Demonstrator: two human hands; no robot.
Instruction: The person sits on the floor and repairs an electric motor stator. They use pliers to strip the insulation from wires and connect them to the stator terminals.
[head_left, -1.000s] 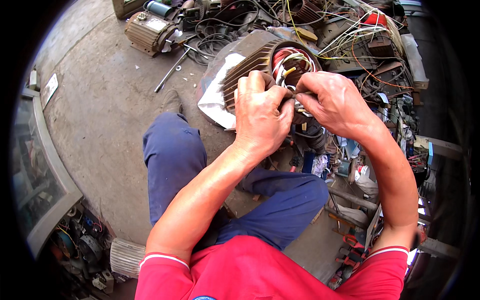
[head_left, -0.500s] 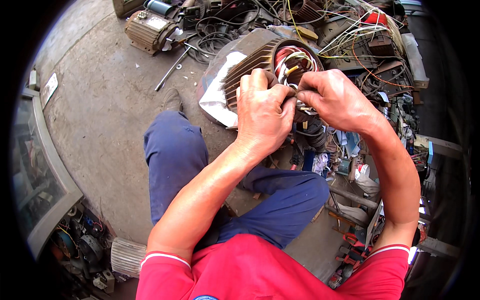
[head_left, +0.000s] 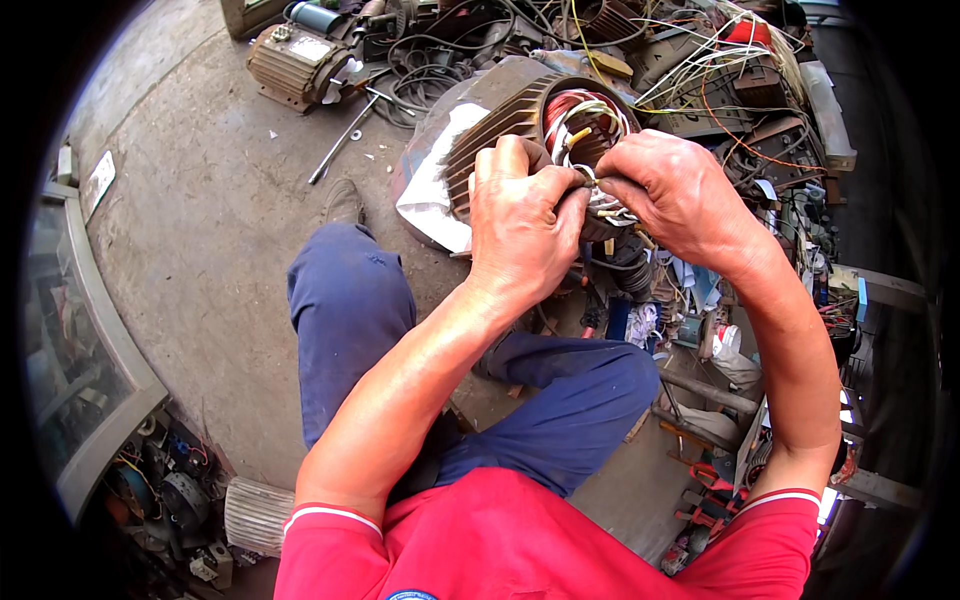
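A finned electric motor housing (head_left: pixel 488 135) lies ahead of me with its open end to the right. Red copper winding (head_left: pixel 568 101) and white-sleeved lead wires (head_left: pixel 610 208) show inside and below that opening. My left hand (head_left: pixel 525 225) is closed in front of the fins, thumb and forefinger pinched on a thin wire. From the right, my right hand (head_left: pixel 685 200) pinches the same wire, fingertips almost touching the left ones. The wire's short bit between the fingers is mostly hidden. A yellow sleeve (head_left: pixel 579 136) sits on a lead just above the fingertips.
White paper (head_left: pixel 440 190) covers part of the support left of the housing. A smaller motor (head_left: pixel 298 65) and a T-handled metal rod (head_left: pixel 345 140) lie on the concrete floor. Tangled wires (head_left: pixel 715 70) and parts crowd the far right. A glass-paned frame (head_left: pixel 110 360) stands at left.
My right hand has tilted and shifted slightly, fingertips still at the left ones. More of the white leads shows beneath them. My left hand has barely moved.
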